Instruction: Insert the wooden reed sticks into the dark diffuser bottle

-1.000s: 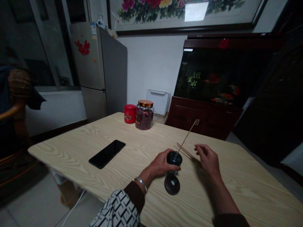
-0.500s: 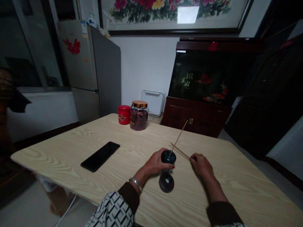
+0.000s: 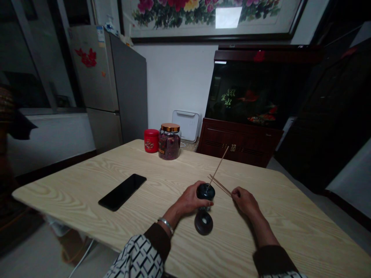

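My left hand (image 3: 189, 199) is wrapped round a small dark glossy jar (image 3: 205, 190) on the table. One thin wooden stick (image 3: 219, 164) rises from the jar's top, leaning away to the right. Pinched in the fingers of my right hand (image 3: 245, 199) are thin wooden sticks (image 3: 222, 186), just right of the jar. Their far ends cross near the base of the standing stick; how many there are is hard to tell. Close in front of the jar lies a dark round cap (image 3: 203, 224) with a pale spot in its middle.
A black phone (image 3: 123, 192) lies on the wooden table (image 3: 156, 216) at the left. At the back edge stand a red canister (image 3: 151, 141) and a glass jar (image 3: 169, 143) with a copper lid. Beyond are a fridge (image 3: 101, 77) and a fish tank (image 3: 243, 92).
The sticks in my right hand have shifted slightly, their far ends now a little closer together. My left hand keeps its hold on the jar. The view has moved very slightly.
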`<state>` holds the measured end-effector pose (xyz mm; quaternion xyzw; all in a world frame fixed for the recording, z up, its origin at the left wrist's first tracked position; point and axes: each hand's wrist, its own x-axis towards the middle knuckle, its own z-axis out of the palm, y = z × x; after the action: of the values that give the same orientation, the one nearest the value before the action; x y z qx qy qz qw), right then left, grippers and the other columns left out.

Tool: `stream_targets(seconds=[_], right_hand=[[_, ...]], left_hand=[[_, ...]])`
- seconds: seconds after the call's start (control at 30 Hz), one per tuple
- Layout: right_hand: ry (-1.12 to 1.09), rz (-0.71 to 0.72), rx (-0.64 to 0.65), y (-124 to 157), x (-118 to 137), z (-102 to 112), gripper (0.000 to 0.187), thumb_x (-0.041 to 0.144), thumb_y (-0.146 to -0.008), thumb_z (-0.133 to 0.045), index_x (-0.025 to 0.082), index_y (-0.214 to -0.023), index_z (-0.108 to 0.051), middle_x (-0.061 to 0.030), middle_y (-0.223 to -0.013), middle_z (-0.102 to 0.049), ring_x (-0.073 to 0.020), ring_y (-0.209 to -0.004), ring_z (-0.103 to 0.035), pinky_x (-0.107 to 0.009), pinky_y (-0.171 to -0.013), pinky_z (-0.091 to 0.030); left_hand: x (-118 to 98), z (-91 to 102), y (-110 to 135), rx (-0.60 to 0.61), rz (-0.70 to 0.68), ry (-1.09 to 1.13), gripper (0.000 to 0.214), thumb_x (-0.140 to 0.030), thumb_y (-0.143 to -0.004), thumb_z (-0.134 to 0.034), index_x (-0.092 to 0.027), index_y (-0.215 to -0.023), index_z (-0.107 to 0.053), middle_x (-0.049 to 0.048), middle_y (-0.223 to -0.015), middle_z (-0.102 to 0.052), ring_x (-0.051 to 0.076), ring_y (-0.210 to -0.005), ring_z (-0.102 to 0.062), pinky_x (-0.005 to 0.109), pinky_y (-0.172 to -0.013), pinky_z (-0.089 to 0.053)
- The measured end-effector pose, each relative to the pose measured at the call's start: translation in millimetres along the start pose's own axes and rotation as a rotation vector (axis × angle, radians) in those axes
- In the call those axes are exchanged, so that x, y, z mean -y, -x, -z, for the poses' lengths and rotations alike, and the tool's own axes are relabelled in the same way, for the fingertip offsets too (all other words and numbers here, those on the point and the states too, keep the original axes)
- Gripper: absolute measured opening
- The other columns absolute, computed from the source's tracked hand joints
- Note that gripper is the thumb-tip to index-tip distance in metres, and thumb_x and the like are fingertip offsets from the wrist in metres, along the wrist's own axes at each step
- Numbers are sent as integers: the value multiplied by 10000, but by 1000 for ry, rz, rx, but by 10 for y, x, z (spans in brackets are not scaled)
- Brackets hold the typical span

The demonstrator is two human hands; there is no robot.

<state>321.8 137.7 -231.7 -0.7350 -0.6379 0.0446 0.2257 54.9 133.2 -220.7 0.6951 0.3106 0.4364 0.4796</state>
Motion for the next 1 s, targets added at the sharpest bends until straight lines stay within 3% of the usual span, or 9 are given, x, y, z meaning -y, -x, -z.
stream_targets(seconds=[0.37, 0.5, 0.6, 0.7, 0.8, 0.87, 1.0], right_hand=[[-31, 43, -118, 25, 87, 76, 172, 321, -826, -472, 235, -774, -612, -25, -810, -651, -168, -724, -586, -254, -610, -361], [-135, 77, -247, 16, 146, 142, 208, 368, -840, -463, 225, -838, -613, -37, -851, -652, -177, -747, -590, -276, -666, -404], [-379, 77, -417, 6, 207, 199, 230, 409, -819, -514, 210, -856, -623, -41, -835, -656, -186, -765, -597, -306, -720, -433], [-754, -39, -502, -1, 282, 257, 263, 427, -755, -614, 192, -871, -635, -30, -778, -645, -171, -731, -597, -286, -657, -453], [-1217, -195, -466, 4, 356, 310, 297, 391, -661, -713, 184, -858, -632, -16, -781, -642, -133, -662, -588, -208, -497, -408], [-1459, -225, -411, 15, 402, 339, 301, 340, -605, -755, 180, -822, -622, -16, -807, -660, -117, -643, -597, -180, -455, -395], [-1678, -173, -318, 47, 509, 383, 267, 268, -590, -776, 180, -774, -605, -7, -765, -679, -119, -640, -629, -187, -481, -464]], left_hand=[[38, 15, 0, 6, -2, 7, 657, -326, -564, -846, -152, -1136, -573, 77, -1009, -637, 215, -923, -594, 293, -776, -462], [54, 15, -7, 7, 15, 12, 673, -337, -557, -851, -155, -1141, -571, 73, -992, -639, 215, -916, -594, 293, -769, -465], [54, 20, -9, 7, 6, 9, 685, -344, -545, -857, -150, -1139, -574, 76, -988, -639, 215, -920, -593, 296, -783, -463], [54, 22, -7, 2, 1, 17, 684, -342, -544, -855, -146, -1138, -577, 79, -987, -637, 213, -918, -593, 297, -784, -461], [59, 17, -6, 4, 1, 30, 677, -332, -545, -852, -148, -1136, -578, 77, -994, -636, 205, -910, -589, 290, -772, -459], [65, 12, -10, 2, 6, 33, 679, -330, -540, -853, -148, -1133, -578, 74, -996, -635, 202, -907, -586, 286, -764, -457], [76, 9, -23, -1, 34, 21, 699, -338, -532, -855, -148, -1143, -575, 72, -980, -638, 202, -898, -590, 290, -758, -458]])
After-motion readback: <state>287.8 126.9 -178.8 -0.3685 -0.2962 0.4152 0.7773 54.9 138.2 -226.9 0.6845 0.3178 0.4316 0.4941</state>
